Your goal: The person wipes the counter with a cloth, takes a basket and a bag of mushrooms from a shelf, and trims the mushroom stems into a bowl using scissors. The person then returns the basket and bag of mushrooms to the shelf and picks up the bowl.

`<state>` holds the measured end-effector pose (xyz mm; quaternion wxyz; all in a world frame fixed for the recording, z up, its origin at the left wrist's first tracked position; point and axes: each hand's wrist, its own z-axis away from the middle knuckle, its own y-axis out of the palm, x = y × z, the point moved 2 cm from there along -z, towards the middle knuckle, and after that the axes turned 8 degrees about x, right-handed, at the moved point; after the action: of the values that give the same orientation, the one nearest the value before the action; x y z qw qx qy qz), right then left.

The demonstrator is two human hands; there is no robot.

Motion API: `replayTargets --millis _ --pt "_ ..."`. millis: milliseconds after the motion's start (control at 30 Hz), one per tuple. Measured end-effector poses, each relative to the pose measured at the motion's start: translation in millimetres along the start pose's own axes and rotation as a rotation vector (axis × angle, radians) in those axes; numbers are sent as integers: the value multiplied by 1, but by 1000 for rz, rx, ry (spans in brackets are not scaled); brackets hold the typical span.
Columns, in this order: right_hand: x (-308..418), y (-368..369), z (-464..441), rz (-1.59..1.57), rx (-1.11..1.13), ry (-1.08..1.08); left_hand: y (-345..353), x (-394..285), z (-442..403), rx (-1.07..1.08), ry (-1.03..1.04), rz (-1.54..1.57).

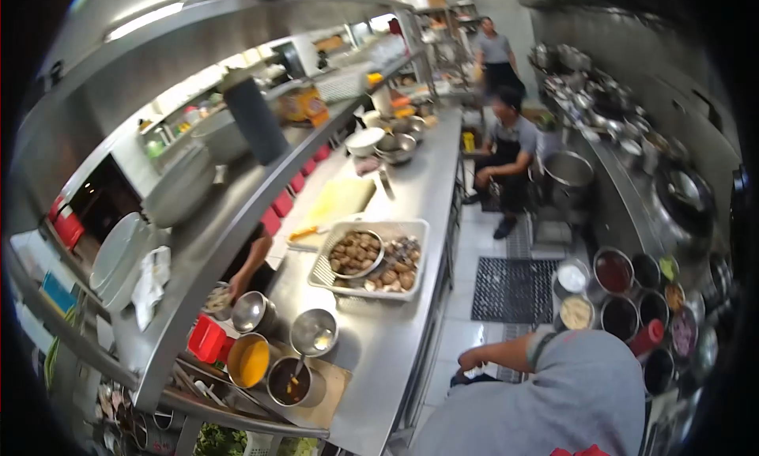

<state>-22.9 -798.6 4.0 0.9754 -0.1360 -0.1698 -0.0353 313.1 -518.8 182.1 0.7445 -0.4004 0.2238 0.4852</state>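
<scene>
At the lower right, a grey-sleeved arm reaches left from my own shoulder and ends in my right hand (473, 359). Its fingers look curled down beside dark cloth, over the aisle by the steel table (387, 337). What they hold, if anything, cannot be made out. My left hand is out of view. On the table nearest this side stand a pot of dark sauce (282, 391) with a ladle (298, 367), a steel bowl (311, 323) and a pot of orange liquid (254, 363). A white plastic basket (368, 293) holds mushrooms and a bowl of brown pieces.
Another person's arm (253, 258) reaches in from the far side. A seated person (514, 144) and a standing person (495, 49) are up the aisle. Sauce pots (613, 270) crowd the right. A black mat (515, 290) lies on the floor; a steel shelf (261, 167) overhangs the table.
</scene>
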Motion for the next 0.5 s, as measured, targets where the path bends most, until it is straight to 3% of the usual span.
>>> replayTargets --millis 100,167,233,400,500 --pt "-4 23 -24 -6 16 -2 -8 -41 -5 42 78 -13" --pt "-4 45 -17 98 51 -131 -10 -57 -7 66 99 -25" --pt "-40 75 -111 343 78 -263 -11 -68 -10 80 102 -32" --pt "-35 83 -73 -14 144 -118 -12 -78 -15 106 51 -49" --pt "-40 97 -82 -200 75 -70 -10 -77 -21 130 21 -63"
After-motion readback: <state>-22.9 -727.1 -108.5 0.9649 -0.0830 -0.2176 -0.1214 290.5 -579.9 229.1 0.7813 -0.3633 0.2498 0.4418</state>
